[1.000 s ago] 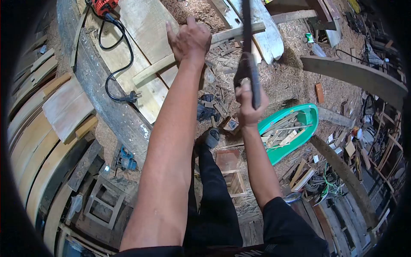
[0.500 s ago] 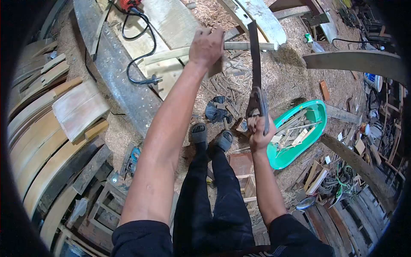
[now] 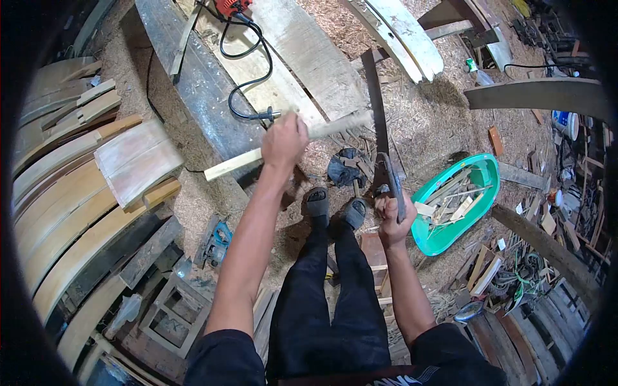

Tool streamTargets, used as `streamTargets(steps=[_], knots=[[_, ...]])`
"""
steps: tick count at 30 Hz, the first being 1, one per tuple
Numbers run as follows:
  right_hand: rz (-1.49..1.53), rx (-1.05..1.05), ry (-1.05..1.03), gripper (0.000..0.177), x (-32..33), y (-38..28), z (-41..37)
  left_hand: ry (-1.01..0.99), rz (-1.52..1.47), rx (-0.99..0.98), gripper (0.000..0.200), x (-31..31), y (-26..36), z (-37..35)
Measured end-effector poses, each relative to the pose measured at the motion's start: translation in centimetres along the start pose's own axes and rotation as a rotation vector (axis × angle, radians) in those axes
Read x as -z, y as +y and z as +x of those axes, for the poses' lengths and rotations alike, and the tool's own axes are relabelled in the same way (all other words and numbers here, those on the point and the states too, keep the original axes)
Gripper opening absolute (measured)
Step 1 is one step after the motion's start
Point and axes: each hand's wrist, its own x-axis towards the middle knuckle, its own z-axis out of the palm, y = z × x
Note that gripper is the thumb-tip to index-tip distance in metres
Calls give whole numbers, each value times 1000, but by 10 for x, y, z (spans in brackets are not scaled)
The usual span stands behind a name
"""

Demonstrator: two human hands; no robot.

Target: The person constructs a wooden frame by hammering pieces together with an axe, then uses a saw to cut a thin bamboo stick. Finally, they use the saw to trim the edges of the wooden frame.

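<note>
My left hand point(image 3: 284, 140) is closed round the middle of a narrow wooden strip point(image 3: 235, 165), which slants up to the right and is blurred at its far end. The handle of a handsaw is gripped in my right hand point(image 3: 394, 215). The saw's dark blade point(image 3: 378, 103) points away from me, close to the strip's right end; whether they touch I cannot tell. Beyond my left hand lies the plug point(image 3: 270, 114) of a black cord on a pale board point(image 3: 257, 71). Right of my right hand sits a green tub point(image 3: 430, 244) holding wood scraps.
Curved wooden pieces point(image 3: 84, 238) are stacked at the left. A red tool point(image 3: 233, 6) rests on the boards at the top. Curved planks point(image 3: 541, 96) stand at the right. A blue tool point(image 3: 220, 243) is on the shavings-covered floor, left of my sandalled feet point(image 3: 317, 204).
My left hand has moved down and left with the wooden strip, which now tilts up to the right. The saw blade leans slightly more to the left. The whole view has shifted.
</note>
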Motion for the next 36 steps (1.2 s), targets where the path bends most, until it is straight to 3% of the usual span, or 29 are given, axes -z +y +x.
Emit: streamTargets(steps=[1, 4, 9, 14, 16, 19, 22, 29, 36], knots=[[-16, -9, -3, 49, -1, -3, -1, 9, -36, 56, 23, 1, -6, 7], [1, -40, 27, 48, -10, -7, -2, 292, -66, -170, 23, 0, -11, 35], [27, -33, 75, 48, -24, 2, -4, 322, -162, -53, 21, -9, 6, 73], [-136, 74, -35, 52, -25, 30, -6, 417, -180, -191, 20, -34, 10, 82], [-121, 19, -50, 50, -34, 33, -4, 460, -132, -309, 20, -32, 4, 82], [-87, -68, -74, 42, -50, 34, 7, 474, -73, -324, 20, -28, 2, 78], [-121, -82, -128, 39, -58, 30, 25, 318, 21, -106, 20, -28, 8, 78], [-140, -37, -158, 37, -55, 44, 55, 364, -222, 196, 25, -21, 24, 86], [-237, 73, -161, 37, -32, 41, 22, 330, -166, 233, 26, -22, 30, 90]])
